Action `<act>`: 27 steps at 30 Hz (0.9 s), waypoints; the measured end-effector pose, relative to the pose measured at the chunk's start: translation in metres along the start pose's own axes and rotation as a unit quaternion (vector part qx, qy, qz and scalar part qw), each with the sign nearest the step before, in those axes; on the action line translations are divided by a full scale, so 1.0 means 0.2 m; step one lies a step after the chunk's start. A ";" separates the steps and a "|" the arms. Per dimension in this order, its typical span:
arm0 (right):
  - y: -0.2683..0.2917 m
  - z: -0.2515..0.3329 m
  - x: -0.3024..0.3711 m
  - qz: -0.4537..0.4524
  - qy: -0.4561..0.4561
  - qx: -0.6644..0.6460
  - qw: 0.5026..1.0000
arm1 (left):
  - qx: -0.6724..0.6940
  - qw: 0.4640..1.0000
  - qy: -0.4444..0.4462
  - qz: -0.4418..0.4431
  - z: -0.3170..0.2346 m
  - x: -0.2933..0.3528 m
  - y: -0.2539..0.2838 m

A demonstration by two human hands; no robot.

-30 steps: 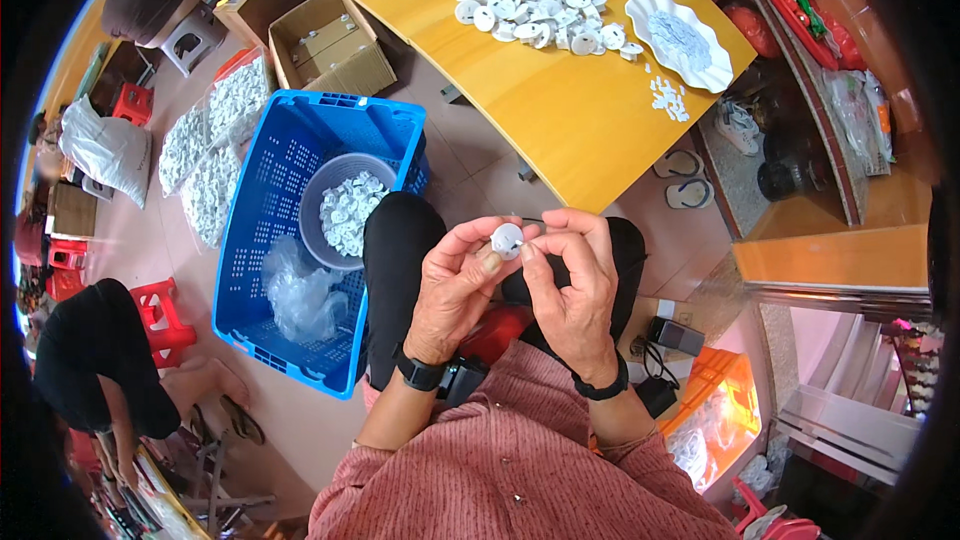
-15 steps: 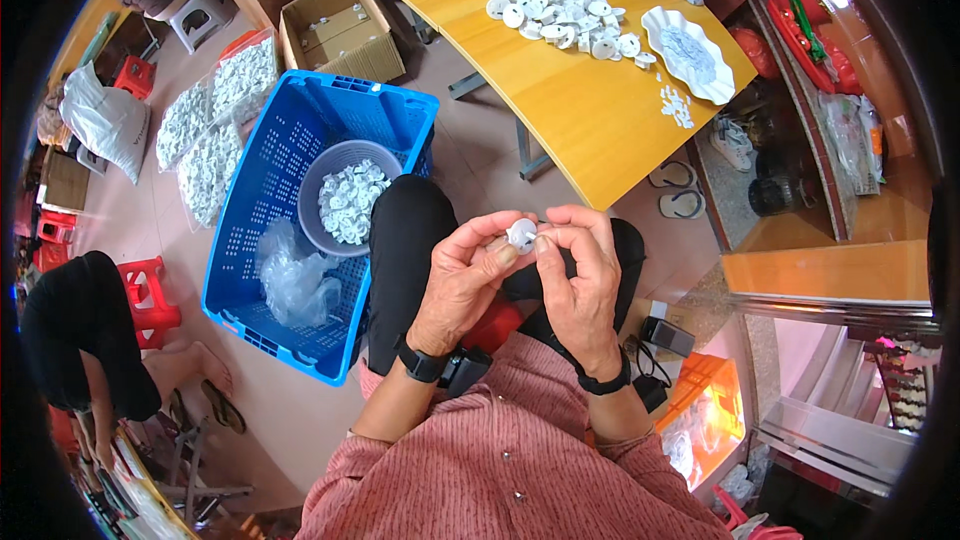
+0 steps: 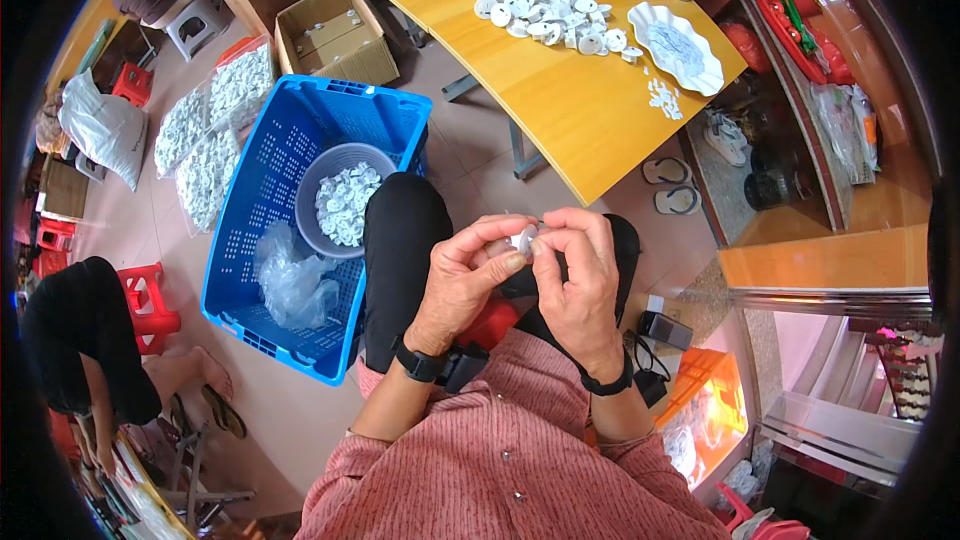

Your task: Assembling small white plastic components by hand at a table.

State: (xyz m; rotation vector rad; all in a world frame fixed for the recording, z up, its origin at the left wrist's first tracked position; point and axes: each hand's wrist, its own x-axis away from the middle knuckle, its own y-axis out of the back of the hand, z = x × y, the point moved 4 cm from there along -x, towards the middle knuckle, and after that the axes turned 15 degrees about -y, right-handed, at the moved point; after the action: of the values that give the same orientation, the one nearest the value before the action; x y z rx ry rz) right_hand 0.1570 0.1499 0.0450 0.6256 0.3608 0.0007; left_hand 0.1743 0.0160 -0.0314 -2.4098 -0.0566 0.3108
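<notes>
At the left, a blue crate (image 3: 275, 160) is standing on the floor, holding a greyish bowl (image 3: 308, 215) of small white parts (image 3: 345, 202) and a crumpled clear bag (image 3: 295, 285). Next to it, the left forearm is rising from the lower edge, a black watch (image 3: 418, 362) circling its wrist. The left hand (image 3: 460, 280) is angling inward, its fingers curling over and its thumb pressing from below, so that it is gripping a white piece (image 3: 522, 239) between thumb and fingertips.

The piece is sitting between the two hands, above the lap. It is looking small, pale and smooth, with a rounded edge showing; the fingertips are covering much of it, so its full shape is hard to tell.

The right hand (image 3: 580, 275) is leaning in from the other side, fingers bending, thumb and index finger closing together in a pinch at the piece's right edge; whether it is gripping something of its own cannot be told. Beyond, the yellow table (image 3: 580, 120) is carrying a pile of white round-headed pieces (image 3: 550, 15), tiny white bits (image 3: 663, 98) and a scalloped dish (image 3: 705, 70).
</notes>
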 end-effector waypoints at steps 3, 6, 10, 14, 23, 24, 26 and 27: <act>-0.02 0.01 0.00 -0.003 0.024 0.038 0.999 | -0.056 0.998 -0.027 0.029 -0.03 -0.01 0.00; -0.03 0.00 -0.01 0.010 0.011 0.038 0.999 | -0.072 0.996 -0.032 0.034 -0.03 -0.01 0.02; -0.01 -0.02 -0.02 0.053 -0.022 -0.032 0.998 | -0.027 1.000 -0.009 0.003 -0.03 0.00 0.02; 0.00 -0.03 -0.02 0.082 -0.040 -0.052 0.994 | 0.009 0.999 0.033 -0.023 -0.02 0.00 0.02; -0.07 -0.02 -0.01 0.048 -0.011 -0.001 0.999 | -0.097 0.994 -0.044 0.018 -0.03 -0.01 0.03; -0.07 -0.02 -0.02 0.049 -0.011 0.000 0.999 | -0.105 0.993 -0.052 0.022 -0.04 -0.02 0.03; -0.08 -0.02 -0.02 0.058 -0.001 0.001 0.998 | -0.111 0.992 -0.060 0.027 -0.05 -0.02 0.04; -0.08 -0.02 -0.03 0.057 0.000 0.002 0.998 | -0.084 0.996 -0.028 0.005 -0.04 -0.01 0.04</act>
State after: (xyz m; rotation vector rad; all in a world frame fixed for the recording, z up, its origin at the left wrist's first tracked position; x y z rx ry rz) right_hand 0.1485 0.1388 0.0355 0.6497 0.3246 0.1082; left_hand 0.1738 0.0033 -0.0302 -2.5689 -0.0999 0.3910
